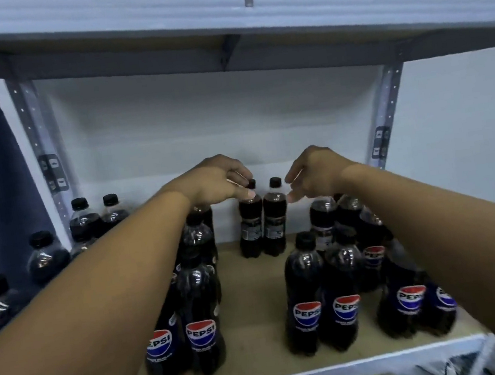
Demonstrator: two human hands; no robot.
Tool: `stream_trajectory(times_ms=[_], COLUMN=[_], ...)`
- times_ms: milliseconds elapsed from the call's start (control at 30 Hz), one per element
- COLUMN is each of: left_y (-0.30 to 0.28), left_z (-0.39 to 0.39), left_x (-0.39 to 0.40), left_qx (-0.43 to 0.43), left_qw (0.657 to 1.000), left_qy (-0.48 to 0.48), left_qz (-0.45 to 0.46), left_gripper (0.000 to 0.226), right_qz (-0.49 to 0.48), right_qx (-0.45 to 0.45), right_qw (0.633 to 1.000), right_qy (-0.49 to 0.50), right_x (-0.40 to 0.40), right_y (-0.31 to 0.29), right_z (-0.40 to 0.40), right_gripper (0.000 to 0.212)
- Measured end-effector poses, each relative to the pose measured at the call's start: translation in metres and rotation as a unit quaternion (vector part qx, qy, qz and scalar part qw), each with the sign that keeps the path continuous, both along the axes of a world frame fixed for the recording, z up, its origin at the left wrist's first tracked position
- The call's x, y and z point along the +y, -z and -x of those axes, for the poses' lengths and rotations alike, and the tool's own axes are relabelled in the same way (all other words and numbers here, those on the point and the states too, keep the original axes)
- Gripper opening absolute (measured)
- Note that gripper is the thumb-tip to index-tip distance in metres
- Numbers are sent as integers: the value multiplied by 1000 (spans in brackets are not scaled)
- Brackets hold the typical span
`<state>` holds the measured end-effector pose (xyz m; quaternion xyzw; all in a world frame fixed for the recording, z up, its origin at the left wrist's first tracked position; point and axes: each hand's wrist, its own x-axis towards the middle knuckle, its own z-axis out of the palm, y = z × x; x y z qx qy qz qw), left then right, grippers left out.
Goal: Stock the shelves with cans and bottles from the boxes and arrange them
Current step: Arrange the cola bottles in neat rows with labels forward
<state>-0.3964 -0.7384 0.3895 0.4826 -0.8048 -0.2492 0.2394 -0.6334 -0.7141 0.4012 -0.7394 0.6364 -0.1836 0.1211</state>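
Both arms reach deep over the shelf (255, 306). The left hand (214, 180) has its grip pinched round the cap of one cola bottle (249, 221) standing near the back edge. Touching it on the right stands a second bottle (275, 218); the right hand (313, 172) hovers just beside that cap, fingers loosely curled, gripping nothing. More Pepsi bottles stand in rows: one cluster (200, 329) toward the front left, another (345, 294) toward the front right, with bare board between them.
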Motion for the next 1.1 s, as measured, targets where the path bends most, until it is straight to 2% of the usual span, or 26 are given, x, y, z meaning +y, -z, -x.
stream_trajectory(times_ms=[233, 567, 667, 800, 900, 1100], left_y=[1, 24, 34, 43, 40, 31], left_z=[121, 253, 270, 282, 279, 253], left_x=[-1, -11, -17, -22, -26, -24], left_qx=[-2, -100, -121, -133, -144, -164], left_qw=[998, 993, 991, 990, 989, 986], left_qy=[55, 58, 45, 23, 20, 25], left_qz=[1, 12, 16, 37, 41, 25], left_gripper=[47, 59, 61, 48, 36, 35], right_qz=[38, -31, -32, -35, -17, -3], right_qx=[3, -1, -32, -83, -89, -48], right_qw=[995, 989, 988, 985, 984, 991], right_qy=[91, 146, 150, 149, 151, 123], right_x=[25, 11, 1, -5, -6, -4], right_y=[-13, 21, 36, 51, 52, 48], right_z=[116, 206, 213, 211, 208, 186], right_gripper=[36, 58, 57, 31, 23, 23])
